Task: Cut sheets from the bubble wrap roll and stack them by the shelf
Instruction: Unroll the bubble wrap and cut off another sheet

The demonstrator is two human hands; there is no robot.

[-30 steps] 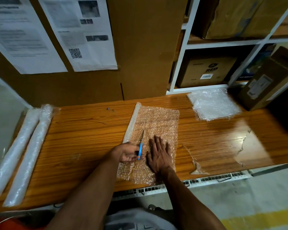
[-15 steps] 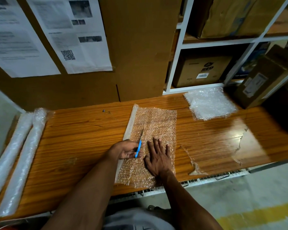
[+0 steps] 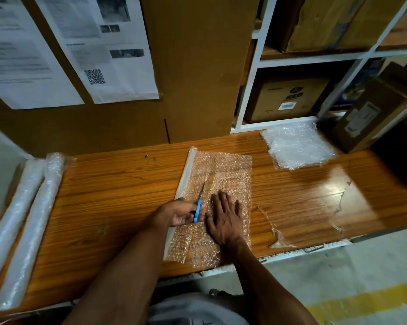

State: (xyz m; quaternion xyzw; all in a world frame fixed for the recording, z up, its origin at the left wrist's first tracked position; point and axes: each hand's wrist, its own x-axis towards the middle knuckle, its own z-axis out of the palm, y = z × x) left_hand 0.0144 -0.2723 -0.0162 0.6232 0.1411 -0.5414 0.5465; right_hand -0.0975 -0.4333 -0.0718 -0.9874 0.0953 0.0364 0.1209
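Your left hand [image 3: 177,213] grips the blue-handled scissors [image 3: 199,204], fingers curled round the handle, blades pointing away from you up the bubble wrap sheet [image 3: 223,174]. Your right hand [image 3: 225,219] lies flat just beside the blades, fingers straight and spread, pressing the wrap down onto the wooden surface [image 3: 118,191]. So you're mid-cut, I'd say: the blades sit roughly halfway up the sheet, running parallel to the rolled edge [image 3: 186,174] on its left side. Whether the wrap behind the scissors is already parted, I can't tell; the plastic is too glittery.

Next move, as I judge it: drive the scissors on toward the far edge, and walk that flat hand forward with them so the sheet stays taut and the line stays straight.

Further out, the stack of cut sheets [image 3: 298,146] waits at the far right, right below the white shelf [image 3: 251,99]. That's where this piece belongs once it's free. Two spare rolls [image 3: 31,207] lie well apart at the far left.
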